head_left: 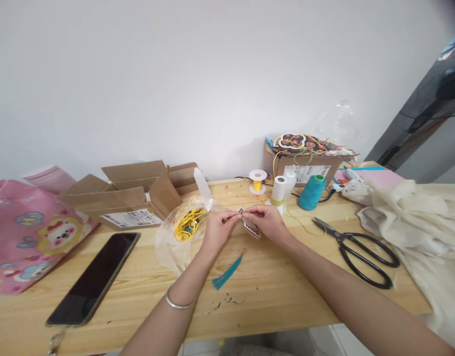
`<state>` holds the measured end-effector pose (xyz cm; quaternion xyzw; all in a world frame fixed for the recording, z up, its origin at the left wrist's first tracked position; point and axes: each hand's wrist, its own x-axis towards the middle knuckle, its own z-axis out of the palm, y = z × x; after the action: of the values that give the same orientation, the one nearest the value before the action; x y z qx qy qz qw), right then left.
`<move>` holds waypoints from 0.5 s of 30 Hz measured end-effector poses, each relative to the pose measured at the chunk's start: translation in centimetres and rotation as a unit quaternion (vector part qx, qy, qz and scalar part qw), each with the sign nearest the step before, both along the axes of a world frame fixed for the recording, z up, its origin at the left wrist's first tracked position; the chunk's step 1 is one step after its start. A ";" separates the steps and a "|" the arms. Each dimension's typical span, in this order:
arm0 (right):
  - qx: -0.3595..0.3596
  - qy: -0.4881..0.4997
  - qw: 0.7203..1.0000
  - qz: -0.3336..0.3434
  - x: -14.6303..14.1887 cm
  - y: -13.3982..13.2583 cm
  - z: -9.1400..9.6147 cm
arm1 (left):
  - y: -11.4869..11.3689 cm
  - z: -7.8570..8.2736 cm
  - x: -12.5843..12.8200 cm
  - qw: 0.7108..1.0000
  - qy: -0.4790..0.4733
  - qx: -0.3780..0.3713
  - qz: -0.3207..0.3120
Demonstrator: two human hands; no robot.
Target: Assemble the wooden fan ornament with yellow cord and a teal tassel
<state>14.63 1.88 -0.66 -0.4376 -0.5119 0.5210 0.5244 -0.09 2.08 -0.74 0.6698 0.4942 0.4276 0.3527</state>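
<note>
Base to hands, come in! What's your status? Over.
Left hand and right hand both pinching the small patterned piece above the table. Teal tassel lies loose between the forearms. Scissors off to the right, nothing blocking.

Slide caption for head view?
Left hand and right hand pinch a small patterned tag near a teal tassel on a wooden table.

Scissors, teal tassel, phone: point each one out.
scissors (339, 237): head view, on the pivot between blades and handles.
teal tassel (227, 274): head view, on the middle of its fringe.
phone (96, 277): head view, on the centre of its dark screen.
</note>
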 end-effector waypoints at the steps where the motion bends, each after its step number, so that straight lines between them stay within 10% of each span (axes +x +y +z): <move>1: -0.002 -0.002 1.000 0.007 0.1 0.0 0.1 | 0.0 0.0 -0.1 1.000 0.001 -0.005 -0.010; 15: 0.026 -0.118 0.992 0.036 0.7 0.0 0.2 | -0.2 0.7 -0.1 0.990 -0.010 -0.103 -0.097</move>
<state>15.34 1.87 -0.48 -0.4637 -0.5990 0.4710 0.4521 -0.24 1.89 -0.02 0.6705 0.4648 0.3448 0.4643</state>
